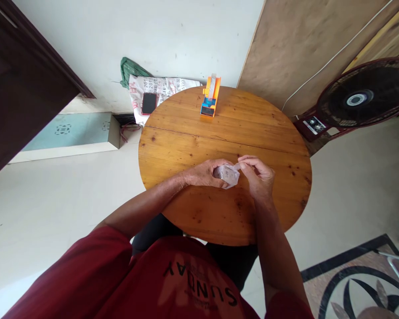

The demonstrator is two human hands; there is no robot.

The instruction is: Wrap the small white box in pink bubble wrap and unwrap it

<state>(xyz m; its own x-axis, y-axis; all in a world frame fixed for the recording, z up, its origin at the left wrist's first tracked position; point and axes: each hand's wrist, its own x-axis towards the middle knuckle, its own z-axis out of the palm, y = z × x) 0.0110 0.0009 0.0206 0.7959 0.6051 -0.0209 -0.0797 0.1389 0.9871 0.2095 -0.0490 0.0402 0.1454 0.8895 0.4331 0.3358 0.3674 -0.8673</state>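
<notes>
The small packet (226,174), greyish and wrapped in clear film, sits between my two hands just above the near half of the round wooden table (219,128), close to its middle.

My left hand (202,173) is curled around the left side of the packet; the fingers are closed on it, with the thumb over the top. My right hand (260,175) meets the packet from the right. Its thumb and forefinger (244,163) are pinched together on a thin strip of film at the packet's upper right corner; the other fingers are bent loosely behind. Both forearms cross the near table edge.

At the far edge of the table stands an orange and blue tape dispenser (210,101), well apart from the hands. Beyond the table, on the floor by the wall, lies a printed sack (166,86) with a dark phone (149,103) on it and a green bag (129,71) behind. A floor fan (362,97) stands at the right.
</notes>
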